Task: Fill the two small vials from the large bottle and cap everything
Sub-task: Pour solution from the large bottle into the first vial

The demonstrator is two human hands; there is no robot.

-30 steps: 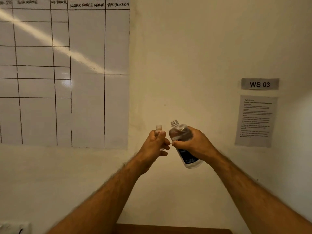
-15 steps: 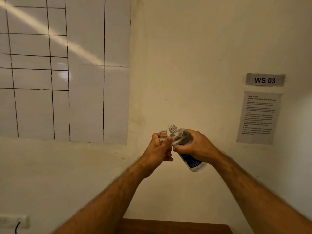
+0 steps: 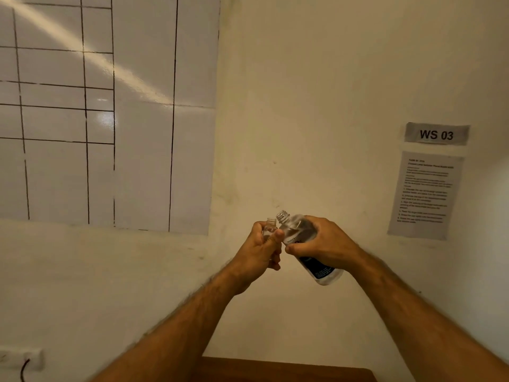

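Observation:
My left hand (image 3: 260, 250) grips a small clear vial (image 3: 270, 228), upright and uncapped, with only its neck and shoulder showing above my fingers. My right hand (image 3: 323, 244) holds the large clear bottle (image 3: 303, 245) with a dark label, also uncapped and tilted left. Its threaded mouth sits just above and right of the vial's mouth, nearly touching it. Both are held in the air in front of the wall. A second vial and the caps are not in view.
A white ruled board (image 3: 110, 106) hangs on the wall at the left. A "WS 03" sign (image 3: 436, 134) and a printed sheet (image 3: 424, 194) are at the right. A brown table edge (image 3: 283, 369) shows at the bottom, a wall socket (image 3: 22, 359) at lower left.
My right hand has brought the bottle's mouth closer to the vial and tilted it further left. Both hands sit a little lower in the view as the camera tilts.

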